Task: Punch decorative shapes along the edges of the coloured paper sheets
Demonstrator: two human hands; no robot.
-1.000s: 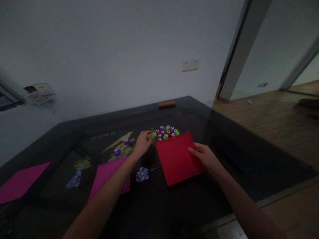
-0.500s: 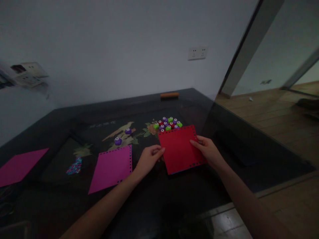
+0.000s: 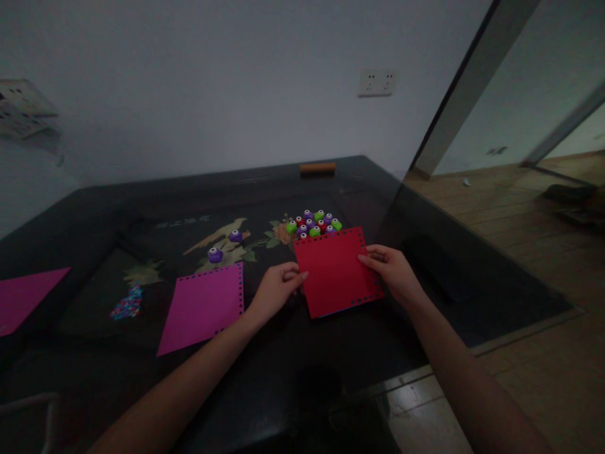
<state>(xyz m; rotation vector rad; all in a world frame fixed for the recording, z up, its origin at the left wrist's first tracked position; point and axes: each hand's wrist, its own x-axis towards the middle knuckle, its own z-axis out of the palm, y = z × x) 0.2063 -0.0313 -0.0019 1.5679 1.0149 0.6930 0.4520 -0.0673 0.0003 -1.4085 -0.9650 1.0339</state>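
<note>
A red square sheet (image 3: 336, 272) with punched holes along its edges is held between my two hands, tilted above the dark table. A thin blue edge peeks out beneath its lower side. My left hand (image 3: 278, 289) pinches the left edge, thumb on top. On the right edge, my right hand (image 3: 391, 272) grips with its thumb over the face and fingers behind. Just past the sheet's top edge sits a cluster of small purple, green and red eyeball figures (image 3: 309, 223). To the left lies a pink sheet (image 3: 205, 306) with holes along its top and right edges.
Two purple eyeball figures (image 3: 215, 255) stand behind the pink sheet. A pile of blue, pink and white bits (image 3: 128, 304) lies farther left, near another pink sheet (image 3: 26, 297). An orange-brown cylinder (image 3: 317, 168) rests by the table's back edge. A wall socket (image 3: 376, 82) is above.
The whole view has shifted slightly, so things appear a little higher and further left. Both hands keep their hold on the red sheet, with little other change.
</note>
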